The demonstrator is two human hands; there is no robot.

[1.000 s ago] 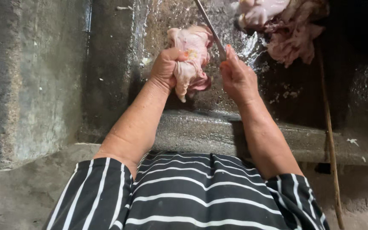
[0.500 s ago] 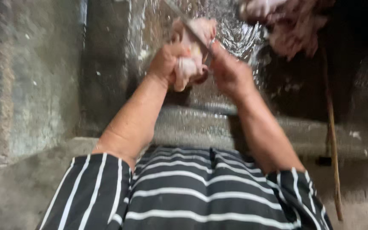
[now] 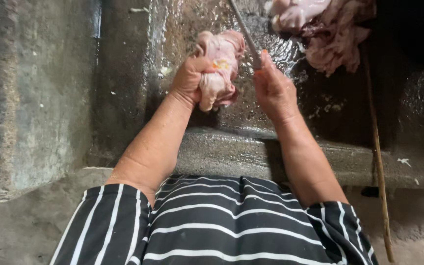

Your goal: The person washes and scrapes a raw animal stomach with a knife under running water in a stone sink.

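While your left hand (image 3: 188, 78) wraps tight around a pale pink lump of raw poultry (image 3: 218, 66), slick and wrinkled with a small yellow fleck of fat on it, the meat sits just above the centre of the frame over the wet stone slab (image 3: 182, 29). Your right hand (image 3: 273, 88) is closed around the handle of a knife (image 3: 244, 32), whose narrow grey steel blade slants up toward the top edge, just beside the piece you hold. At the upper right lies a loose heap of more raw meat (image 3: 330, 29), glistening, folded and ragged. The slab is rough, dark and shiny with water. A thin wooden stick (image 3: 379, 162) runs down the right side. Your black, white-striped garment (image 3: 212, 225) fills the bottom.
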